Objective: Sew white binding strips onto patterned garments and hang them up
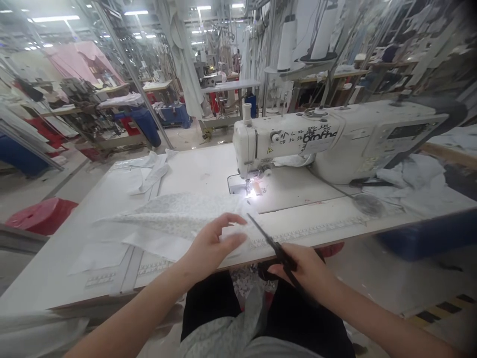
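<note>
White patterned fabric (175, 214) lies across the table, its right end near the lit needle area of a white sewing machine (290, 139). My left hand (212, 243) rests at the fabric's right part, thumb and index finger apart, with a fold of white cloth between them; the other fingers are hidden. In my right hand (305, 268) are black-handled scissors (276, 244), the blades pointing up and left toward the fabric, their tips just right of my left fingertips. The blades look closed or nearly so.
A printed ruler strip (316, 229) runs along the table's front edge. White cloth pieces lie at the table's back left (151, 171) and a crumpled pile (413, 179) right of the machine. Thread cones (286, 44) stand behind it. A red bundle (40, 215) is at far left.
</note>
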Available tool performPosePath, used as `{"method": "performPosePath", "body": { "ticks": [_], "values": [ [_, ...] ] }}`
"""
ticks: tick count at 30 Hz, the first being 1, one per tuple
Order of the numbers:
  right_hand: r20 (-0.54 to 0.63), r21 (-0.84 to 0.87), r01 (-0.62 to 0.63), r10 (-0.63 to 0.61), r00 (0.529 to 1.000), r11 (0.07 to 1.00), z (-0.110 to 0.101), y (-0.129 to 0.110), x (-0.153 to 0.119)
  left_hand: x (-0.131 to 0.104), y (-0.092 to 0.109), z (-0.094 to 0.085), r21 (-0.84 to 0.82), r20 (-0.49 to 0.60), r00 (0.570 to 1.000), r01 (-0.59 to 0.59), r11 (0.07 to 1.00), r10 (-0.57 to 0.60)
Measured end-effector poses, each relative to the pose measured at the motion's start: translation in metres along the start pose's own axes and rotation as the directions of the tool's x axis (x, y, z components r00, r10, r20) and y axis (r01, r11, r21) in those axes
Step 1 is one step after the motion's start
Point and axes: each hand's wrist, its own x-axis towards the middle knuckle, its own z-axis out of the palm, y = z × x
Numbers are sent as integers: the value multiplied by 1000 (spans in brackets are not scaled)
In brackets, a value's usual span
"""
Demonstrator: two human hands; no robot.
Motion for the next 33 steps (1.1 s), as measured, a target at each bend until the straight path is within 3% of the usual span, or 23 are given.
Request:
{"method": "performPosePath", "body": {
  "ticks": [2, 4, 10, 18, 26, 33],
  "values": [
    [-16, -23, 2, -2, 1000, 1000, -4, 2, 0, -3, -1, -1, 42, -80, 996, -29, 999, 32],
    [-29, -104, -15, 12, 1000, 994, -11, 2, 1, -3, -4, -2, 9, -87, 996, -16, 1000, 17],
    [-25, -295, 84, -96, 995, 952, -31, -6, 11, 4, -18, 3, -115, -10, 999, 36, 993, -38],
    [70, -444, 175, -161, 985, 879, -39, -16, 18, 9, -14, 9, -170, 172, 982, 111, 979, -82],
    [124, -525, 192, -149, 981, 829, -40, -2, 14, 10, -4, 6, -8, 248, 932, 275, 961, -264],
    [111, -548, 194, -159, 981, 814, -36, 0, 10, 13, -7, 5, 36, 350, 884, 318, 947, -310]
  ]
}}
